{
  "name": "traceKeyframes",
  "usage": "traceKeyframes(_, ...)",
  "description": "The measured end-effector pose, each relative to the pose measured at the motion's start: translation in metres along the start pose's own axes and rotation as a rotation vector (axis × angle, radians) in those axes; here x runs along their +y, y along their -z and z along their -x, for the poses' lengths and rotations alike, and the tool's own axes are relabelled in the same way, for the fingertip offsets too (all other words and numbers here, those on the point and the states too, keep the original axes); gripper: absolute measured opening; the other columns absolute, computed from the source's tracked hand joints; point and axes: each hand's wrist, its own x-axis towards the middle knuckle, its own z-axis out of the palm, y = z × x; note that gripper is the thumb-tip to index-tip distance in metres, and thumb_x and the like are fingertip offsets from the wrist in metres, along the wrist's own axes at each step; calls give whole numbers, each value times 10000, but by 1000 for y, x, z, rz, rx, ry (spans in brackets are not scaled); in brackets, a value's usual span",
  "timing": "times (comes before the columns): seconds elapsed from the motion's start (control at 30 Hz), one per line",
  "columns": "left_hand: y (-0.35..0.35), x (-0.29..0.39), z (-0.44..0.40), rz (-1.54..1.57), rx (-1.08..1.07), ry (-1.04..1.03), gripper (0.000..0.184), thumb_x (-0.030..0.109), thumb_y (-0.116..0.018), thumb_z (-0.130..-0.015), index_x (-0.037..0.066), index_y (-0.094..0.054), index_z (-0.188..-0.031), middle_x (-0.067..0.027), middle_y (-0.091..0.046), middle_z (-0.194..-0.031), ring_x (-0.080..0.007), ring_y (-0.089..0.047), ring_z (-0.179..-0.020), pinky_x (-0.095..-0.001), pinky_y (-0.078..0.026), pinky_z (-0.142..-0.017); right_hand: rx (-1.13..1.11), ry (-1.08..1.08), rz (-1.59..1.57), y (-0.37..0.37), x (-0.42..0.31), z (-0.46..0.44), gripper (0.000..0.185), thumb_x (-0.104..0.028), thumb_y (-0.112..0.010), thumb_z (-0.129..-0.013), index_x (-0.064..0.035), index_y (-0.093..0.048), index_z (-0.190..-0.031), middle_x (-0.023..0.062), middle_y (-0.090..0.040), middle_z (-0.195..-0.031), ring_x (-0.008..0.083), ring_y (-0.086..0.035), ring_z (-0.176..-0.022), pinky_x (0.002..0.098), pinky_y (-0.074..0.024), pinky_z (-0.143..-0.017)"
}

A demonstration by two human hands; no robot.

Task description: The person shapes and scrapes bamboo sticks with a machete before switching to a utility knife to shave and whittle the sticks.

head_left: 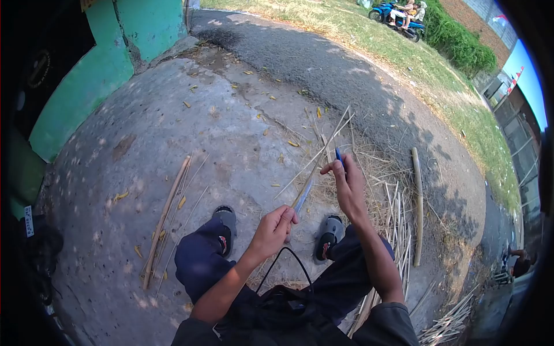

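Note:
My left hand (274, 229) is closed around the lower end of a thin bamboo strip (306, 183), which slants up and to the right. Beside that strip, just above my left fingers, is a shiny bluish, blade-like piece (302, 198); what it belongs to is unclear. My right hand (350, 187) is raised to the right of the strip, its fingers closed on a slim dark-blue object (339, 154) pointing upward. Pale loose strips (323, 147) cross on the ground beyond both hands.
A bamboo pole (416, 207) lies at right, near a bundle of split strips (398, 222). Another stick (167, 222) lies at left. My sandalled feet (226, 230) flank the work. Two people ride a blue motorbike (404, 20) on the grass; another person (522, 264) is far right.

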Motion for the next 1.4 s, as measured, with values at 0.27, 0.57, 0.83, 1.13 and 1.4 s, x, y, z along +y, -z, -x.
traceKeyframes(0.27,14,2,4,105,27,-19,325,289,-424,-1177,63,-523,-965,66,-371,-611,-26,-323,-476,-235,-256,-446,-309,313,310,-26,7,41,299,-368,-696,-1013,-75,-661,-1057,166,-667,-706,380,-672,-609,452,-487,-543)
traceKeyframes(0.57,13,6,7,-21,50,-21,349,304,-434,-1173,60,-499,-931,54,-369,-666,-48,-341,-542,-250,-296,-499,-233,381,308,-36,15,38,289,-382,-745,-975,-101,-682,-1003,135,-670,-682,348,-676,-584,441,-485,-519)
traceKeyframes(0.83,10,23,11,-350,208,-139,377,268,-452,-1152,8,-537,-894,-108,-513,-635,-217,-527,-541,-389,-413,-555,-188,448,314,-36,8,33,272,-394,-742,-974,-128,-685,-994,107,-648,-648,334,-659,-546,440,-469,-500)
traceKeyframes(1.13,9,25,8,-536,314,-235,327,211,-453,-1132,-7,-557,-911,-218,-596,-698,-449,-639,-666,-492,-457,-613,-147,413,363,-38,-1,34,285,-363,-763,-960,-86,-693,-979,118,-643,-675,331,-650,-564,430,-463,-512)
traceKeyframes(1.4,7,22,7,-567,336,-275,319,214,-456,-1133,-9,-556,-928,-233,-621,-722,-481,-660,-729,-523,-474,-644,-105,451,379,-45,8,32,297,-437,-710,-995,-141,-695,-984,102,-666,-626,325,-668,-530,437,-482,-480)
